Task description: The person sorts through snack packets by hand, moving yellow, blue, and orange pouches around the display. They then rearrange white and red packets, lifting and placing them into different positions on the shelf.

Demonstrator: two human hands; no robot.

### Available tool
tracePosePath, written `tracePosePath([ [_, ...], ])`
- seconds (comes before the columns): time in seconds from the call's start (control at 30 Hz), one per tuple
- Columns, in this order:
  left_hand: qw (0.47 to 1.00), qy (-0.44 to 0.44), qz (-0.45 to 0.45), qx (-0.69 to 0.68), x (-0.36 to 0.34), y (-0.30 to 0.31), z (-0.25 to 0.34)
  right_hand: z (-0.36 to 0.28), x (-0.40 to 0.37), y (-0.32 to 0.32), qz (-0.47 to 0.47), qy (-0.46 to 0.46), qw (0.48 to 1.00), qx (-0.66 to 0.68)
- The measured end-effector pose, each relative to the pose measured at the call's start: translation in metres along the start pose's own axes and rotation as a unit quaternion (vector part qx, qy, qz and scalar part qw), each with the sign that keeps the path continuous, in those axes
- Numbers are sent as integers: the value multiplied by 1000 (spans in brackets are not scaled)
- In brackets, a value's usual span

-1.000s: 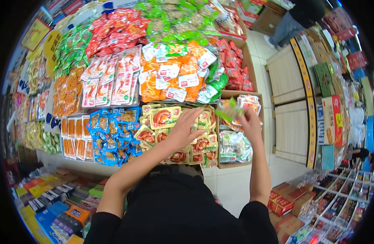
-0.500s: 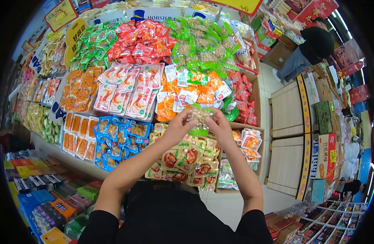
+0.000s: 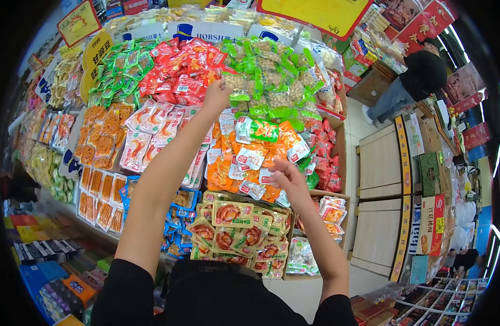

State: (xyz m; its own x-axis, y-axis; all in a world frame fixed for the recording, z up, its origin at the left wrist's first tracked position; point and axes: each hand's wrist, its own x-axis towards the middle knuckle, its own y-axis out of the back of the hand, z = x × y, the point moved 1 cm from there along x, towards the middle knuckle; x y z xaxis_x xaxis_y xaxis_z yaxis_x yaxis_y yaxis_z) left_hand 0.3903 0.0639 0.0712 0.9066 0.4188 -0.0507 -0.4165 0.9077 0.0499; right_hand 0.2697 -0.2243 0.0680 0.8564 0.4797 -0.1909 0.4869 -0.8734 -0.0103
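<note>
My left hand (image 3: 217,96) reaches far forward to where the red packets meet the green-trimmed nut bags. Its fingers are pinched at the left edge of a clear bag of round nuts or beans (image 3: 235,83), which lies against the others. My right hand (image 3: 289,180) hovers over the orange packets (image 3: 220,173), fingers loosely bent and apart, holding nothing. A green-and-white packet (image 3: 263,130) lies on the orange pile. Red packets (image 3: 187,60) are heaped left of the nut bags (image 3: 280,76).
Pink-and-white packets (image 3: 166,127) lie left of the orange pile, and tan packets (image 3: 233,233) sit closest to me. Blue packets (image 3: 179,225) are at front left. A yellow sign (image 3: 320,13) hangs above the back. Another person (image 3: 421,70) stands in the right aisle beside wooden cabinets (image 3: 377,168).
Both hands held the nut bag over the display; now my left hand has carried it forward to the nut pile. My right hand has let go and stays over the orange packets.
</note>
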Motion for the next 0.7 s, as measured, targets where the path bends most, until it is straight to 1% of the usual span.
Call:
tracePosePath([
  [0.03,1000,21,-1,9,1,-5,3,12,-2,6,-6,-7,1000,-6],
  [0.07,998,24,-52,-5,1,-11,3,10,-7,6,15,-2,1000,6],
  [0.1,998,28,-56,-3,-3,-16,1,7,-9,8,19,-5,1000,9],
  [0.17,993,-90,-80,16,-15,-33,-4,0,-13,16,55,3,998,-22],
  [0.2,992,-96,-85,-16,-19,-41,-5,-5,-12,17,74,-1,997,-11],
  [0.23,992,-93,-88,-16,-20,-47,-5,-8,-10,20,77,-4,997,-10],
  [0.3,988,-86,-124,9,-20,-57,-5,-14,-6,24,88,19,996,1],
  [0.37,990,-84,-109,27,-18,-65,-8,-11,-2,26,87,26,996,18],
  [0.43,973,-124,-94,168,-16,-66,-11,-11,1,23,108,28,993,26],
  [0.5,972,-110,-80,193,-23,-67,-1,-6,2,24,93,26,995,31],
  [0.57,936,-193,-6,295,-30,-65,5,0,-1,24,79,22,996,37],
  [0.6,936,-191,-5,295,-30,-64,1,2,-2,24,84,18,996,30],
  [0.67,928,-241,37,283,-28,-60,-4,2,-5,26,83,13,996,20],
  [0.7,928,-237,42,285,-24,-58,-6,2,-7,28,88,15,996,14],
])
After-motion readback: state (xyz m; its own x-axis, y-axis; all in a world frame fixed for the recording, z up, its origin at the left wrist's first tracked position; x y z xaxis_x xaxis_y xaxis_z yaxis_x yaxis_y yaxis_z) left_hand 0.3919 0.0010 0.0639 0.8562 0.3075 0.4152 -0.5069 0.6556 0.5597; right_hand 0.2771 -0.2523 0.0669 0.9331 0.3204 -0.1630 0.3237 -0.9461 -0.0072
